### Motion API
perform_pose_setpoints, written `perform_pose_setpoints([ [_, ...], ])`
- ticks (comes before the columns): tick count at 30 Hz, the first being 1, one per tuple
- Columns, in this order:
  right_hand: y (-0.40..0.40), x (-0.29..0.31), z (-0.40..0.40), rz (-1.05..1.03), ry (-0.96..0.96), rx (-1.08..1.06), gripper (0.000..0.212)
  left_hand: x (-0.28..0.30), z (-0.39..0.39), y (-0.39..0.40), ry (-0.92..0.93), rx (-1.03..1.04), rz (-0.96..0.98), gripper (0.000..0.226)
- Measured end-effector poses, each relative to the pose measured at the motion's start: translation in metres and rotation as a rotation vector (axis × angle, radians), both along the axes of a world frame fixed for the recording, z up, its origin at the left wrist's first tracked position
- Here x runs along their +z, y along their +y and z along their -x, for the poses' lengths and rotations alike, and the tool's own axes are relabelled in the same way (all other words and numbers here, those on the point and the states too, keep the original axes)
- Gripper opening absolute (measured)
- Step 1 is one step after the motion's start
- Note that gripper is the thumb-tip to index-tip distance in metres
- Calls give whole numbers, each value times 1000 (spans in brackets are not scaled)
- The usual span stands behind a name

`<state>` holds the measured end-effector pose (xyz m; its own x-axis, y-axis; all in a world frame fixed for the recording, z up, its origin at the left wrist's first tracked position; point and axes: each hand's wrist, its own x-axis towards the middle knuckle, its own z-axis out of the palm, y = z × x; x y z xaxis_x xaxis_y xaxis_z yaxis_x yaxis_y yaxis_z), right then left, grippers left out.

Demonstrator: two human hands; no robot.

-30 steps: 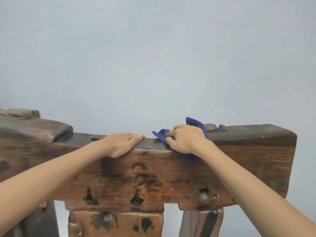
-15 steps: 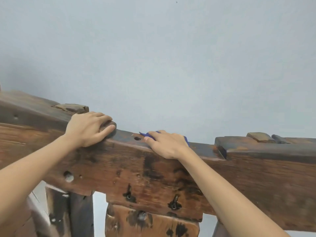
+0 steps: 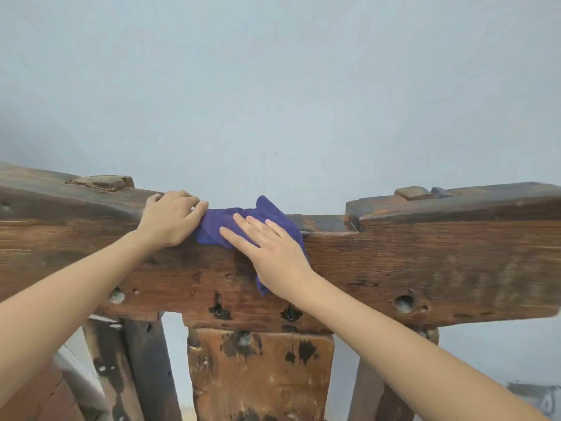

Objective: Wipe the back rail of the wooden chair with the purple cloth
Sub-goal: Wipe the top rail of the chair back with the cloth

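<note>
The chair's back rail (image 3: 425,262) is a thick, dark, worn wooden beam running across the view, with a lower notch in its middle. The purple cloth (image 3: 218,226) is draped over that notch, one corner sticking up and one tail hanging down the front. My right hand (image 3: 270,253) lies flat on the cloth with straight fingers, pressing it against the rail. My left hand (image 3: 170,217) holds the rail's top edge just left of the cloth, fingers curled over the wood, fingertips touching the cloth's edge.
Below the rail stand a broad wooden back splat (image 3: 261,375) and dark upright posts (image 3: 136,369). A plain pale grey wall (image 3: 273,86) fills the background close behind the chair. Raised wooden pegs (image 3: 413,192) stick up from the rail's top.
The cloth is now spread open over the notch with my right hand flat on it; before it was bunched under that hand. My left hand sits closer to the cloth. The view shifted right.
</note>
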<state>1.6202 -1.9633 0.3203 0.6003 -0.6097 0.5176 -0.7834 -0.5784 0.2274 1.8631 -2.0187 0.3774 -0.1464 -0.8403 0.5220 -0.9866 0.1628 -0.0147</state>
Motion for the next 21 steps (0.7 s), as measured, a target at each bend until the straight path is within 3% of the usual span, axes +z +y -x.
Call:
perform_pose_setpoints([
  [6,21,-37,109,188,-52,-165,71,-4,105,-2,63,-424,-88,65],
  [10,30,-40,173,251,44,-211,66,-2,200,1,179,-632,-57,59],
  [17,31,-34,283,404,232,-221,53,6,315,21,93,-746,68,68],
  [19,29,-25,314,436,262,-204,56,11,331,17,143,-776,-13,67],
  [21,28,-12,341,437,267,-203,60,25,357,10,340,-889,-250,61],
])
